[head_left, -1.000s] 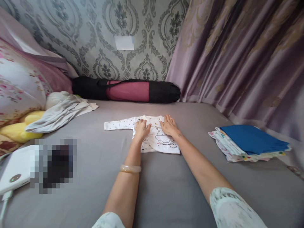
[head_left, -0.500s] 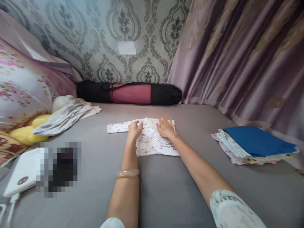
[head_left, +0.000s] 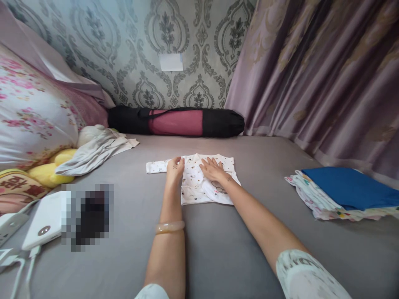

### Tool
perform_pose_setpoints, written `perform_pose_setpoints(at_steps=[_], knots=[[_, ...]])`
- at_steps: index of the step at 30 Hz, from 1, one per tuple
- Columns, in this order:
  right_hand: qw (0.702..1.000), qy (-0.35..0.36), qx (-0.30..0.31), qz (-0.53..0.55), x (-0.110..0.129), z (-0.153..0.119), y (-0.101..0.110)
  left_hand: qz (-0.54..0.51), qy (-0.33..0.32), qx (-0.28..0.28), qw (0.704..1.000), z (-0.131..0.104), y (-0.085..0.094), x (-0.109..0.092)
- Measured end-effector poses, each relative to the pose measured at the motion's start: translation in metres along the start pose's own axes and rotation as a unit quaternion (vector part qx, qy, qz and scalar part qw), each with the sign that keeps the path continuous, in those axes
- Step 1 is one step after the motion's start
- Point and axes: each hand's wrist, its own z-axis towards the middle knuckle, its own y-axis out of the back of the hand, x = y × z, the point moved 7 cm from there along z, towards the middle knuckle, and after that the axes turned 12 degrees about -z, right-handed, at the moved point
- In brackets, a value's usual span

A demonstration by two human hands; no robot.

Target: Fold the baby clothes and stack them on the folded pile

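Observation:
A small white printed garment (head_left: 193, 182) lies on the grey bed sheet, its left sleeve stretched out to the left and its right side folded inward. My right hand (head_left: 213, 169) lies flat on its upper middle with the fingers spread. At the base of the left sleeve is my left hand (head_left: 175, 168), its fingers curled in and the thumb near them; whether fabric is between them is hidden. A pale bangle (head_left: 170, 227) circles my left forearm.
A stack of folded clothes, blue on top (head_left: 349, 187), lies at the right. Along the wall rests a black and red rolled bag (head_left: 176, 122). At the left are a grey cloth (head_left: 96, 151), a yellow plush (head_left: 51, 174), a white power bank (head_left: 46, 220) and cables.
My right hand has moved a little left across the garment. The fingers of my left hand have drawn closer together. The view has shifted slightly left.

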Motion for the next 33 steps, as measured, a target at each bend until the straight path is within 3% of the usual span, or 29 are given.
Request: perform_pose_setpoints(at_steps=[4, 7, 13, 19, 21, 26, 33], knots=[[0.997, 0.036, -0.066, -0.033, 0.021, 0.01, 0.012, -0.01, 0.009, -0.023, 1.0, 0.0, 0.01, -0.001], [0.992, 0.071, -0.092, -0.05, 0.043, 0.02, 0.008, -0.014, 0.021, -0.051, 0.998, 0.001, 0.018, 0.0], [0.993, 0.058, -0.085, -0.054, 0.053, 0.03, -0.011, -0.01, 0.041, -0.121, 0.992, 0.004, 0.034, 0.006], [0.996, 0.047, -0.042, -0.065, 0.051, 0.033, -0.01, -0.006, 0.047, -0.194, 0.98, 0.005, 0.055, 0.009], [0.996, 0.037, -0.03, -0.071, 0.055, 0.035, -0.005, 0.02, 0.054, -0.211, 0.976, 0.004, 0.063, 0.008], [0.993, 0.075, -0.081, -0.047, 0.085, 0.038, 0.008, 0.113, 0.07, -0.266, 0.955, -0.007, 0.082, -0.001], [0.995, 0.095, -0.032, -0.021, 0.102, 0.04, -0.012, 0.208, 0.121, -0.327, 0.914, -0.021, 0.097, -0.005]])
